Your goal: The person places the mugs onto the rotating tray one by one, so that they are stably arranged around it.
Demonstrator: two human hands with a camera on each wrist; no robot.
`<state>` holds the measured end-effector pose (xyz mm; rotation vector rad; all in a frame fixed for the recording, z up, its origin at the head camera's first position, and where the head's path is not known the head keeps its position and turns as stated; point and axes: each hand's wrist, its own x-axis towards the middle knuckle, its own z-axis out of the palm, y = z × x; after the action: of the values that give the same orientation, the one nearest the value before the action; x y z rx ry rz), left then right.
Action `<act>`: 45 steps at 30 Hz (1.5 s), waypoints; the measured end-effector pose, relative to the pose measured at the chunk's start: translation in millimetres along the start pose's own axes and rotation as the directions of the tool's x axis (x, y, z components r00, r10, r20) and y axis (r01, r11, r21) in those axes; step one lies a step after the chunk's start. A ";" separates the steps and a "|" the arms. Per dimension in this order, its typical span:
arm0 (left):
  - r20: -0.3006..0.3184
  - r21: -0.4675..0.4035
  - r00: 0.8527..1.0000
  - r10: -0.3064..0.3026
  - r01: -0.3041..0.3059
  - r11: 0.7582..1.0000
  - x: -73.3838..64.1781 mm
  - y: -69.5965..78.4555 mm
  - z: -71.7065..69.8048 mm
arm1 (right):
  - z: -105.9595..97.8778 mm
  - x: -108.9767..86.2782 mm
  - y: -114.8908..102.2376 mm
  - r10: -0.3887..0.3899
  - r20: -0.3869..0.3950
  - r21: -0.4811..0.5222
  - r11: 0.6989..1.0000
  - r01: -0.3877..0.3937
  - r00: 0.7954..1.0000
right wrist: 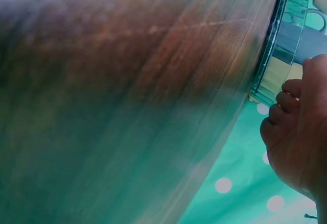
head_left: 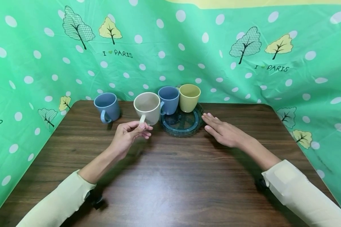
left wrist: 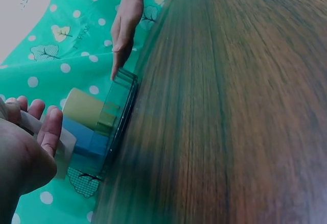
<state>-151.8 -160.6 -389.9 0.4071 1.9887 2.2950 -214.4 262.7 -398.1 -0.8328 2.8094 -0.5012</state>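
Left hand (head_left: 132, 135) pinches the handle of the white mug (head_left: 150, 110) between thumb and fingers, gap closed down to handle thickness; handle faces near, probably why it's taken from this side, and that hold leaves the rim untouched. White mug looks lifted, roughly upright, just left of the round clear tray (head_left: 178, 133). Right hand (head_left: 225, 130) flat, fingers straight, gripping nothing; fingertips at the tray's right wall, seemingly touching, likely to steady it. In the tray, toward the far side: blue mug (head_left: 169, 99) on the left, yellow mug (head_left: 189, 97) right beside it, presumably set back so the near part stays free. Second blue mug (head_left: 108, 107) farther left, directly on the wooden table (head_left: 164, 176), handle facing near. Polka-dot cloth (head_left: 162, 34) behind.
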 end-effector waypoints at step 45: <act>0.118 -0.064 0.993 -0.012 0.020 0.998 15.9 -1.1 63.3 | -1.7 -3.8 -6.0 0.002 0.003 -0.015 1.000 -0.002 1.000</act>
<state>-151.5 -95.9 -380.8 0.5067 1.8504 2.2625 -208.7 260.5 -394.2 -0.8326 2.8139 -0.4792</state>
